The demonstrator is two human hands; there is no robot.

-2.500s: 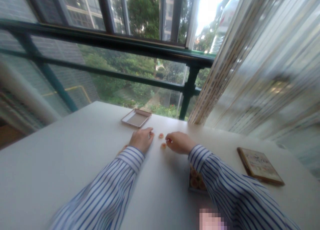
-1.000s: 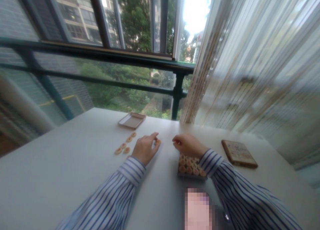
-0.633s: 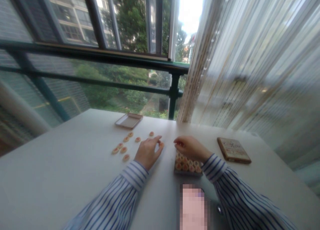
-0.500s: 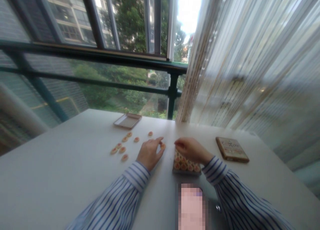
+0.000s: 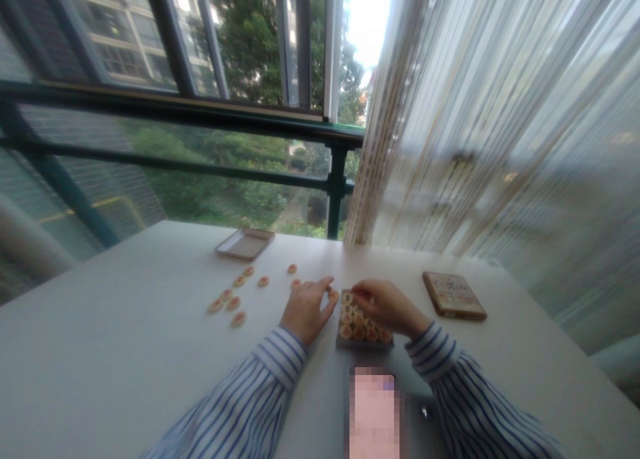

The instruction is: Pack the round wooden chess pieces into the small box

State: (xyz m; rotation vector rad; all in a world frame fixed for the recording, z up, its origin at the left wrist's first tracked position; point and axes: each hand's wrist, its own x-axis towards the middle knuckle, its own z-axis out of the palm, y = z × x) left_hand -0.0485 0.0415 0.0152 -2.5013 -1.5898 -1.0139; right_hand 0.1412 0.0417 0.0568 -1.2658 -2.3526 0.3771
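Observation:
My left hand (image 5: 306,309) pinches a round Chinese chess piece (image 5: 333,296) between thumb and fingers, just left of a small box (image 5: 367,345). Inside the box, pale wooden pieces with red and dark characters (image 5: 359,332) lie in rows. Above its right and far part hangs my right hand (image 5: 389,304), fingers bent and closed together; the hand hides what they hold, if anything, and part of the box. Several loose chess pieces (image 5: 233,304) are scattered left of my left hand, and one piece (image 5: 296,283) lies right beside its knuckles.
A shallow open tray (image 5: 220,251) stands at the table's far edge. To the right lies a flat brown case (image 5: 455,295) with a printed top. A blurred-out object (image 5: 375,412) is in front of me on the white table (image 5: 125,339). Railing (image 5: 200,166) and curtain (image 5: 480,146) border the far side.
My left hand has moved toward the box with the chess piece, uncovering a loose piece behind it. My right hand has shifted slightly, showing more pieces at the box's left. The view has turned slightly right.

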